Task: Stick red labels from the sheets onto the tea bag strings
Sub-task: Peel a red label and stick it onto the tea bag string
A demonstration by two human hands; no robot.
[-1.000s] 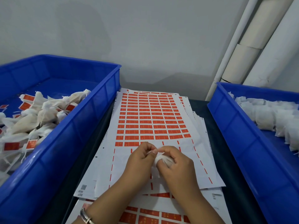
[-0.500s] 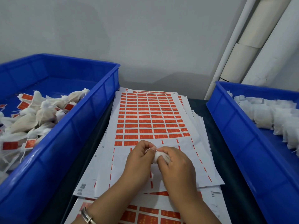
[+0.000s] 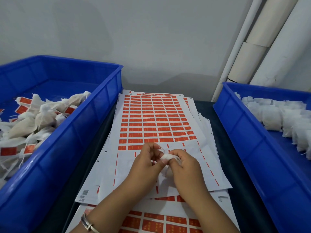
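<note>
A stack of white sheets (image 3: 156,121) with rows of red labels lies on the dark table between two blue bins. Over the sheet's stripped lower part, my right hand (image 3: 185,165) grips a small white tea bag (image 3: 165,156). My left hand (image 3: 144,160) sits just left of it and pinches the bag's thin white string (image 3: 161,148), which loops up from the bag. Most of the bag is hidden under my right fingers. No label shows on the string.
The blue bin (image 3: 94,125) on the left holds tea bags with red labels attached. Another blue bin (image 3: 244,125) on the right holds plain white tea bags. White pipes (image 3: 249,52) run up the grey wall behind it. More label sheets (image 3: 168,221) lie near me.
My left hand has drawn a little away from the right, and the string now shows as a loop between the two hands. The bag stays in my right hand.
</note>
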